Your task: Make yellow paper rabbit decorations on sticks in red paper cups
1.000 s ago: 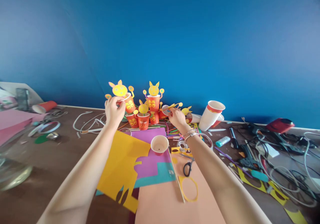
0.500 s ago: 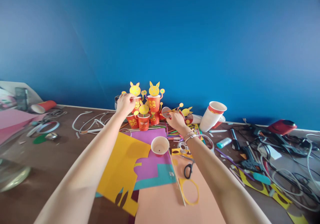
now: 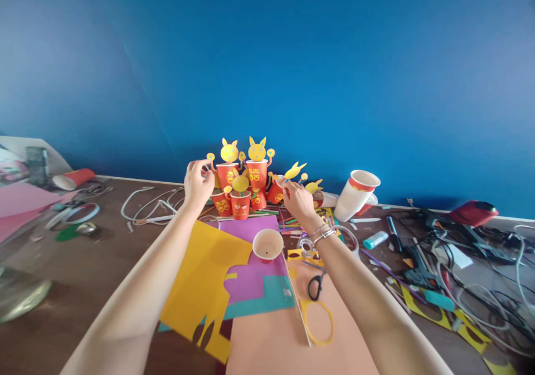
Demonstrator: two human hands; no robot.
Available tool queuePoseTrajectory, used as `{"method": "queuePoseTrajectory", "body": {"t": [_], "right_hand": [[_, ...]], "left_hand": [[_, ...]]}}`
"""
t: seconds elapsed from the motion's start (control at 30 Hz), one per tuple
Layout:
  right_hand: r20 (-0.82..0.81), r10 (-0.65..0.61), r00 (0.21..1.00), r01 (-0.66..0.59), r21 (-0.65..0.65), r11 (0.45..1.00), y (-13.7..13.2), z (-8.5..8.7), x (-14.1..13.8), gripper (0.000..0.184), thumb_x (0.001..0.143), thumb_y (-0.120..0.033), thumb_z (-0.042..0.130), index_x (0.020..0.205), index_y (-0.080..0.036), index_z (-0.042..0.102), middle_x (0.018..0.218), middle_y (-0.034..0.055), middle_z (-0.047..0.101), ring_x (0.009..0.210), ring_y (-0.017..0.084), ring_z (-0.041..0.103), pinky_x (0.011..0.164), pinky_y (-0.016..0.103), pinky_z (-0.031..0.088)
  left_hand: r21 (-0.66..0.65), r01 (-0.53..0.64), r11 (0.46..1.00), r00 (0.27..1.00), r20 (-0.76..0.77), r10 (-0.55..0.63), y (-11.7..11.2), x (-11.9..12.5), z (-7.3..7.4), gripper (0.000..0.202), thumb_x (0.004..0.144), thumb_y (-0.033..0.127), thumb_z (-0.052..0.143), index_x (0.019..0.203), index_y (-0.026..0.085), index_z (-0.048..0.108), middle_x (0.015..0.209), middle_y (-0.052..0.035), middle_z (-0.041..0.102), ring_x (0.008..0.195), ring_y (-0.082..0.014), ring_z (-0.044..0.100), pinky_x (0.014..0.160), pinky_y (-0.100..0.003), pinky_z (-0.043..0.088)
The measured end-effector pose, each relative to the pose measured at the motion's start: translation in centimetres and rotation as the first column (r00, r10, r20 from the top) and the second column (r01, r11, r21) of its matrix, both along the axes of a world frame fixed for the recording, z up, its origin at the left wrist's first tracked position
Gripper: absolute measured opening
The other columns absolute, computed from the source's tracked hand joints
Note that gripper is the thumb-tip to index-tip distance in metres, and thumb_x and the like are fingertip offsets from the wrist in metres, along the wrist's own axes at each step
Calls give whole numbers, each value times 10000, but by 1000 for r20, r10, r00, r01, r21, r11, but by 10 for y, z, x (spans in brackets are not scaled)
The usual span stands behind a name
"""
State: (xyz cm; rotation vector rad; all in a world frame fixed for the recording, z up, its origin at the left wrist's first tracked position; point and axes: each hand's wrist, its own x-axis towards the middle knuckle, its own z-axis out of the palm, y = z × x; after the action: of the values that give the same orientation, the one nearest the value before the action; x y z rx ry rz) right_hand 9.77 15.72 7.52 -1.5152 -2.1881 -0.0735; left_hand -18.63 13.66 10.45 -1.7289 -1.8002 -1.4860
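A cluster of red paper cups with yellow bunny heads [image 3: 240, 183] stands at the back of the brown table [image 3: 104, 263], against the blue wall. My left hand [image 3: 198, 184] hovers just left of the cluster, fingers loosely apart, beside a bunny cup [image 3: 228, 170] that stands on top of the others. My right hand [image 3: 297, 198] pinches a tilted red bunny cup [image 3: 276, 191] on the cluster's right side, its yellow head [image 3: 295, 170] sticking up above my fingers. Bracelets circle my right wrist.
An empty red cup [image 3: 267, 244] sits on purple, yellow, teal and peach paper sheets [image 3: 200, 280]. Black-handled scissors [image 3: 314, 286] lie on the peach sheet. Stacked white cups [image 3: 355, 194] lie tipped at right. Cables and a glue gun [image 3: 418, 263] crowd the right; tape rolls [image 3: 79, 213] lie left.
My left hand carried a bunny cup rightwards, set it on top of the cluster and let go. My right hand tilted its cup up, so the yellow head now points upward.
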Motion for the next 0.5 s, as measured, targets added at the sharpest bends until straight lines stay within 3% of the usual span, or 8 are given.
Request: {"method": "queuePoseTrajectory", "body": {"t": [0.13, 0.27, 0.37, 0.5], "right_hand": [[-83, -6, 996, 23, 201, 979, -15, 36, 7, 249, 946, -209, 370, 944, -157, 614, 885, 101, 673, 772, 202, 606, 640, 274, 375], [-221, 228, 948, -141, 350, 926, -26, 71, -9, 209, 936, -199, 401, 968, -170, 604, 903, 84, 677, 802, 185, 592, 691, 272, 399], [-210, 413, 886, -349, 282, 893, -23, 86, -42, 200, 934, -177, 415, 978, -173, 611, 944, 71, 682, 821, 163, 591, 701, 255, 397], [-165, 483, 860, -464, 137, 875, -10, 96, -96, 221, 939, -156, 398, 987, -150, 614, 984, 78, 677, 827, 157, 586, 670, 256, 372]], "left_hand": [[18, 16, 1000, 1000, 11, -17, -18, -5, -10, 293, 766, 147, 471, 1008, 167, 635, 986, -74, 618, 721, -152, 571, 658, -270, 472], [-54, 15, 998, 996, 87, -10, -28, -3, -25, 262, 751, 171, 487, 964, 173, 641, 959, -68, 647, 735, -169, 584, 656, -284, 472], [-121, 53, 991, 992, 123, -38, -30, 1, -33, 265, 754, 196, 487, 973, 182, 636, 977, -71, 666, 793, -192, 600, 669, -298, 480], [-118, 35, 992, 971, 238, -6, -32, 0, -40, 400, 703, 154, 490, 1083, 204, 603, 1096, -74, 655, 911, -218, 608, 767, -337, 490]]}}
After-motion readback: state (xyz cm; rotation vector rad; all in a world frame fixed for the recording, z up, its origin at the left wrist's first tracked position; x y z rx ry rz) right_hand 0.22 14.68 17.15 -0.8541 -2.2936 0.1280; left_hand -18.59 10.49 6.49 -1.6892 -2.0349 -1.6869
